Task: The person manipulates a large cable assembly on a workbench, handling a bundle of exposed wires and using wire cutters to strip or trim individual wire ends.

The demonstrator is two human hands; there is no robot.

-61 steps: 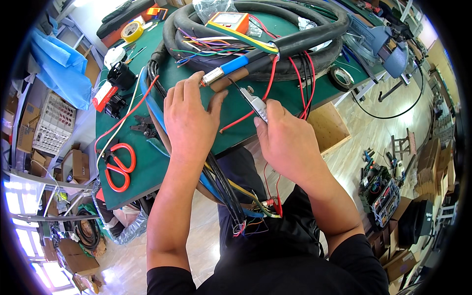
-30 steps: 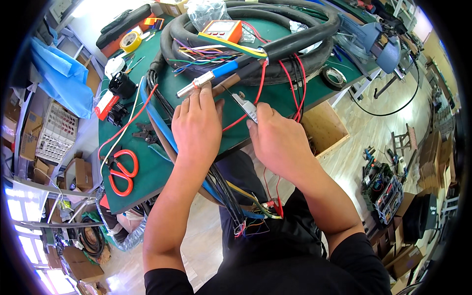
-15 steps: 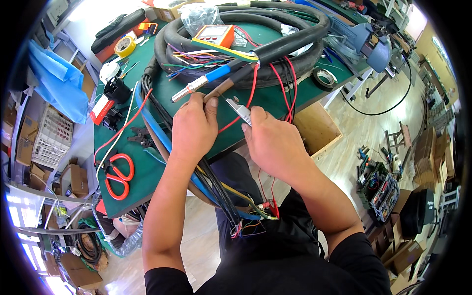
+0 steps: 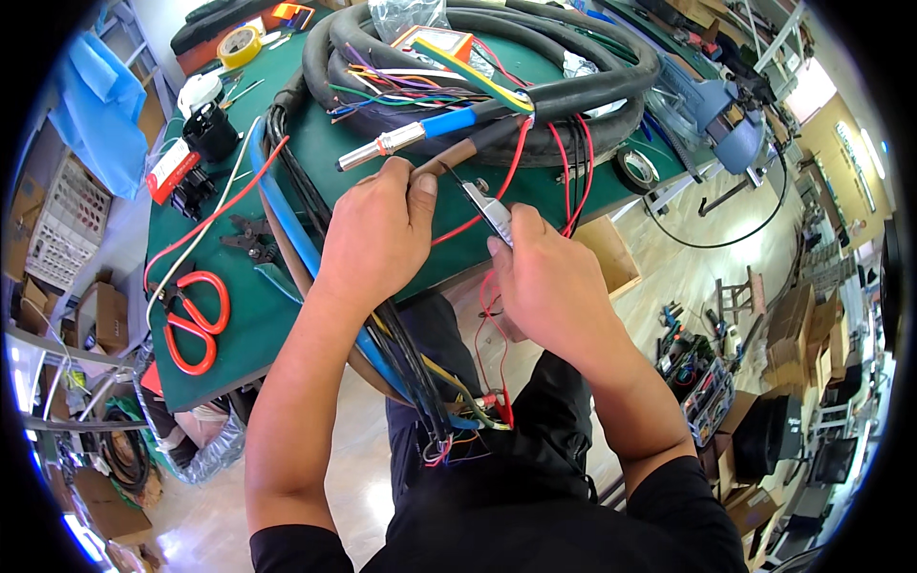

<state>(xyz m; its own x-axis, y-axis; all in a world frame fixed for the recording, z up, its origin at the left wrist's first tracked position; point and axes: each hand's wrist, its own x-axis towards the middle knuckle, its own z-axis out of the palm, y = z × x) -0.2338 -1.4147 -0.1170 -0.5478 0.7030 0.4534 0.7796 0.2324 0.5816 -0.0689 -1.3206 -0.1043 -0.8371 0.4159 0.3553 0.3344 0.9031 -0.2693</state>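
Note:
My left hand is closed around the end of a thick brown cable core, with the thumb laid along it. In my right hand is a utility knife with a light grey body. Its dark, narrow blade points at the brown core just beyond my left thumb; whether it cuts in, I cannot tell. Right behind runs a blue core ending in a silver metal pin contact. A yellow-green core and several thin coloured wires emerge from the same thick black cable.
The black cable lies coiled on a green table. Red-handled scissors, black pliers and black connector housings lie to the left. Black tape and a blue vise are at the right. A wire bundle hangs over the edge onto my lap.
The whole view has shifted a little. The knife's body has moved slightly to the right of my left thumb, its blade still at the brown core. My left hand keeps its hold.

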